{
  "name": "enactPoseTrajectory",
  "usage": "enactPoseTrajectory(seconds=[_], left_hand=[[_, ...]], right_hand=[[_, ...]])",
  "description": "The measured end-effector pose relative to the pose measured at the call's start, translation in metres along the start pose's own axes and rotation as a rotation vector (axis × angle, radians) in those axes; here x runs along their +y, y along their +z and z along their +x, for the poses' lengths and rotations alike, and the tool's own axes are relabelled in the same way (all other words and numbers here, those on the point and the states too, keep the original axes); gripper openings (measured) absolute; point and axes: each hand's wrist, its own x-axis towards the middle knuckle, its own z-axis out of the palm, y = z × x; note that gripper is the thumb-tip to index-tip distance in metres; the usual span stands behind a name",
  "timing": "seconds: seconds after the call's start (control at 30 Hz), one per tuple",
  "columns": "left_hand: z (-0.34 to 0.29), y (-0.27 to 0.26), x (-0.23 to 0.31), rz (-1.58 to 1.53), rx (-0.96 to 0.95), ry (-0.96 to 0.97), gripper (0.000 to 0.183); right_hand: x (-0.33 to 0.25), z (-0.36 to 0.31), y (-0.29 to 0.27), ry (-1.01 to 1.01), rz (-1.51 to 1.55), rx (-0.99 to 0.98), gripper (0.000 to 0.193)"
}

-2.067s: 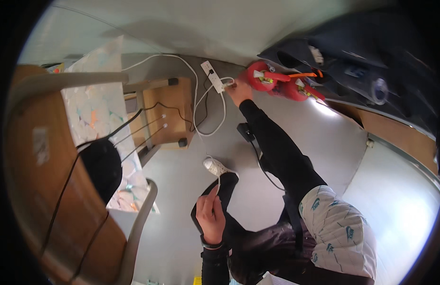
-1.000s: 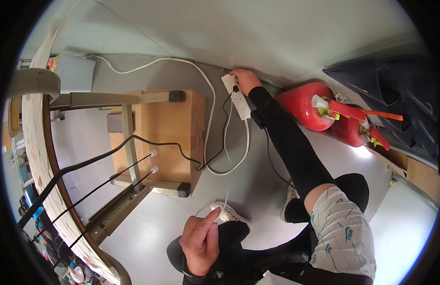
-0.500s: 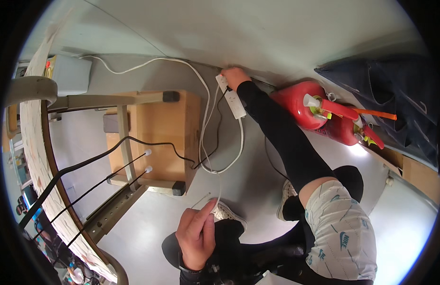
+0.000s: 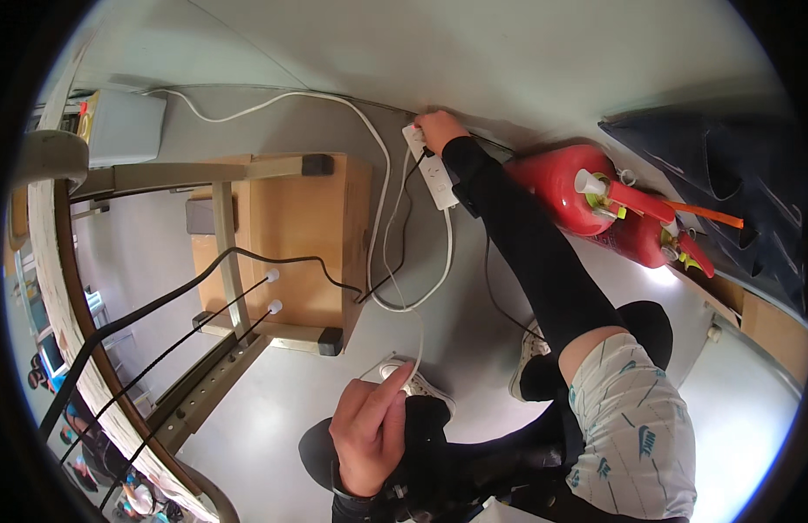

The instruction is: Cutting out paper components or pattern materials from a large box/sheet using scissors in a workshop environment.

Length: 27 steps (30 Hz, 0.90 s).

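At six o'clock, the left hand (image 4: 369, 436) has its grip pinched on a thin white cable (image 4: 421, 336), perhaps to hold up its slack. Just past twelve, the right hand (image 4: 442, 132) covers the white power strip's (image 4: 435, 180) far end, perhaps steadying it; whether that grip is closed, I can't tell.

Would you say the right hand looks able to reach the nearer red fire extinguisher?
Probably yes: no object shows between the right hand and the nearer red fire extinguisher, though it is at the power strip.
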Motion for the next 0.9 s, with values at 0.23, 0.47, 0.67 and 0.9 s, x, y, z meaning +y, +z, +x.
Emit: enactPoseTrajectory(seconds=[0.23, 0.47, 0.67, 0.9], left_hand=[[-0.002, -0.008, -0.005, 0.055, 0.056, -0.01, 0.032], [0.025, -0.016, -0.053, 0.486, 0.396, -0.01, 0.013], [0.047, -0.014, -0.132, -0.953, 0.531, -0.739, 0.017], [0.048, 0.005, -0.291, -0.291, 0.722, -0.112, 0.036]], right_hand=[[-0.012, -0.003, 0.005, -0.022, -0.039, 0.0, 0.023], [-0.064, -0.037, -0.016, 0.234, 0.005, 0.183, 0.034], [-0.109, -0.163, -0.092, 0.371, 0.446, 0.436, 0.033], [-0.156, -0.315, -0.137, 0.475, 0.57, 0.273, 0.019]])
